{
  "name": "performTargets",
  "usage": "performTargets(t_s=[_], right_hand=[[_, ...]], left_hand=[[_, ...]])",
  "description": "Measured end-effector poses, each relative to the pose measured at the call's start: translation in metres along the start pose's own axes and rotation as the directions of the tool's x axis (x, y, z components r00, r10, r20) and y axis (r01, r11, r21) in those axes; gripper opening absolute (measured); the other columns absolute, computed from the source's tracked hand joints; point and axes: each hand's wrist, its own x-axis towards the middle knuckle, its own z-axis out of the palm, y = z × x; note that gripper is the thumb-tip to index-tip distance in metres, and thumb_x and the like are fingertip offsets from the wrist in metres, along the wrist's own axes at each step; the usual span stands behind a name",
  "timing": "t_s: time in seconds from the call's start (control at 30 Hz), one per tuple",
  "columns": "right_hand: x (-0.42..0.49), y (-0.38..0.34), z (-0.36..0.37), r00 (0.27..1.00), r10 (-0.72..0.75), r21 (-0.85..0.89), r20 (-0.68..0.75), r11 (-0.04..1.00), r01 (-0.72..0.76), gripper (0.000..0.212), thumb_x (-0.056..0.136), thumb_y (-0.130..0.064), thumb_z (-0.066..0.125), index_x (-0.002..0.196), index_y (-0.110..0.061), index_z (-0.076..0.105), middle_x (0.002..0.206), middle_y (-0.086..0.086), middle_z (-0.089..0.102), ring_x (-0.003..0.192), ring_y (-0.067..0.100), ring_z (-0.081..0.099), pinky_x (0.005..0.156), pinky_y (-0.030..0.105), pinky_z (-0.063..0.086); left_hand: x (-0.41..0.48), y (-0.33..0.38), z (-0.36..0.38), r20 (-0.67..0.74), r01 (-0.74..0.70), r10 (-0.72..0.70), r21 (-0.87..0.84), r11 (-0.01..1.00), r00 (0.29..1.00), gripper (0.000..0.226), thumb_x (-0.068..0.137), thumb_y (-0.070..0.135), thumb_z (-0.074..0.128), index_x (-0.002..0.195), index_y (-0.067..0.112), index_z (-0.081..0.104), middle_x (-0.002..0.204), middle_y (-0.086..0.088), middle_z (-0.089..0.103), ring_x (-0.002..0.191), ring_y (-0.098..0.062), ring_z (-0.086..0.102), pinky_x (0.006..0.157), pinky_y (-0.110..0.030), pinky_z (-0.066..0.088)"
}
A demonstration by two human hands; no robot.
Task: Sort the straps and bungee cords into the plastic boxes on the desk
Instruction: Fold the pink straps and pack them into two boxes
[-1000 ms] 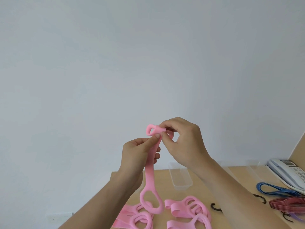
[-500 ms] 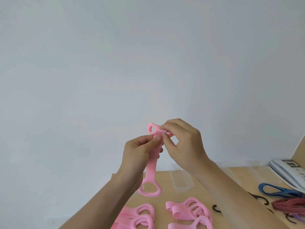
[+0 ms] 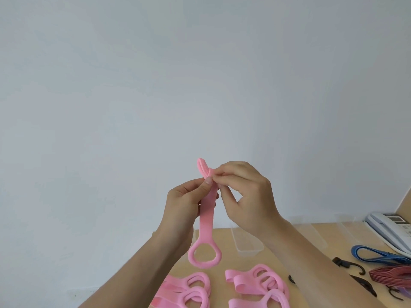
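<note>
I hold a pink strap (image 3: 207,221) up in front of the wall, its ring end hanging just above the desk. My left hand (image 3: 186,197) pinches it near the top with thumb and fingers. My right hand (image 3: 243,196) grips the folded upper end beside the left thumb. Several more pink straps (image 3: 255,283) lie in two heaps on the desk below. A clear plastic box (image 3: 245,243) stands behind them, partly hidden by my right forearm. A blue bungee cord (image 3: 375,256) and a red bungee cord (image 3: 391,274) lie at the right.
The wooden desk (image 3: 224,261) meets a pale wall. A white telephone (image 3: 389,227) sits at the far right edge. More clear boxes (image 3: 342,227) stand along the back right. Black hooks (image 3: 347,264) of the cords lie loose near my right forearm.
The held strap has risen, so its ring end now hangs clear of the heaps. The top end has been folded into a narrow upright loop between both hands.
</note>
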Motion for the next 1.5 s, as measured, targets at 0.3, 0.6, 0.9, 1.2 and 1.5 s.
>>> performTargets(t_s=[0.3,0.6,0.9,1.2,1.5], right_hand=[[0.005,-0.004,-0.005,0.889,0.452,0.137,0.073,0.878,-0.458,0.033,0.084,-0.019,0.078,0.116,-0.023,0.070,0.120,-0.010,0.057,0.114,0.009,0.059,0.091,0.029,0.053],[0.025,-0.007,-0.012,0.784,0.478,0.082,0.397,0.832,-0.549,0.010,0.091,-0.018,0.068,0.091,-0.024,0.075,0.087,-0.011,0.071,0.083,0.007,0.064,0.078,0.028,0.052],[0.025,-0.006,-0.014,0.798,0.469,0.114,0.379,0.832,-0.543,0.008,0.088,-0.013,0.072,0.086,-0.020,0.075,0.079,-0.014,0.071,0.077,0.005,0.064,0.067,0.014,0.046],[0.019,-0.003,-0.009,0.919,0.325,0.090,0.224,0.932,-0.352,0.005,0.087,-0.020,0.071,0.084,-0.017,0.073,0.082,-0.010,0.068,0.077,0.014,0.063,0.068,0.032,0.050],[0.006,0.005,0.002,0.977,0.150,-0.088,0.152,0.987,-0.138,0.023,0.080,0.003,0.072,0.092,-0.017,0.076,0.086,-0.006,0.065,0.079,0.012,0.053,0.070,0.021,0.044]], left_hand=[[0.003,-0.002,-0.004,-0.035,-0.010,0.010,0.007,1.000,0.999,0.024,0.102,0.021,0.062,0.094,0.013,0.083,0.091,-0.009,0.077,0.084,-0.020,0.070,0.089,-0.041,0.057],[0.001,-0.005,-0.001,-0.029,-0.049,0.053,0.126,0.991,0.998,0.025,0.103,0.014,0.059,0.096,0.014,0.083,0.089,-0.010,0.078,0.080,-0.018,0.072,0.083,-0.040,0.061],[-0.001,0.001,-0.002,-0.047,-0.031,0.038,0.147,0.989,0.998,0.021,0.100,0.016,0.066,0.091,0.006,0.081,0.089,-0.015,0.078,0.071,-0.020,0.072,0.064,-0.031,0.060],[0.002,0.002,-0.005,-0.020,0.010,-0.006,0.195,0.981,1.000,0.027,0.100,0.022,0.065,0.084,0.008,0.081,0.081,-0.015,0.076,0.072,-0.023,0.071,0.075,-0.044,0.055],[0.007,0.011,-0.007,-0.009,0.180,-0.180,-0.010,0.984,0.984,0.060,0.103,0.055,0.046,0.099,0.007,0.081,0.101,-0.017,0.078,0.081,-0.030,0.073,0.082,-0.047,0.053]])
